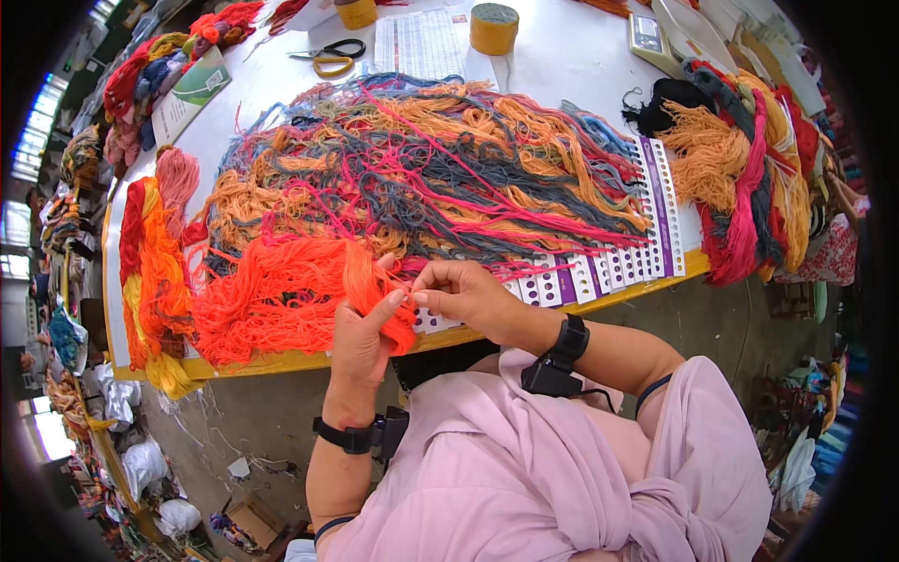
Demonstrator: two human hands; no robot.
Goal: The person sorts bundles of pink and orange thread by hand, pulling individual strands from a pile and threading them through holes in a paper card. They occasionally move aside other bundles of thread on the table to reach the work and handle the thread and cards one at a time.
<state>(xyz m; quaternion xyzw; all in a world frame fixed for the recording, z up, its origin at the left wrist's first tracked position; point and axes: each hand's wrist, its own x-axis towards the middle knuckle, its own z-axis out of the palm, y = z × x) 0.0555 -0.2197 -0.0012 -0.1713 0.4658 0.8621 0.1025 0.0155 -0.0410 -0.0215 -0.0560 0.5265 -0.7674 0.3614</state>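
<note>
A loose bundle of bright neon-orange yarn (pixel 267 304) lies along the near edge of the table. My left hand (pixel 359 339) is closed around the right end of this bundle, thumb pointing up. Close beside it, my right hand (pixel 473 298) is closed in a pinch, its fingertips meeting the left thumb where strands of the orange yarn seem to pass; the fine detail is too small to tell. Behind both hands spreads a wide heap of cut threads (pixel 403 178) in grey, peach, pink and blue. Thread ends on its right run to white punched cards (pixel 663 206) with purple strips.
Orange, red and yellow skeins (pixel 154 272) hang over the table's left edge, and more skeins (pixel 740 178) drape the right corner. Farther back are scissors (pixel 339 51), a printed sheet (pixel 421 47), a yellow tape roll (pixel 493 30) and a small device with a display (pixel 651 39).
</note>
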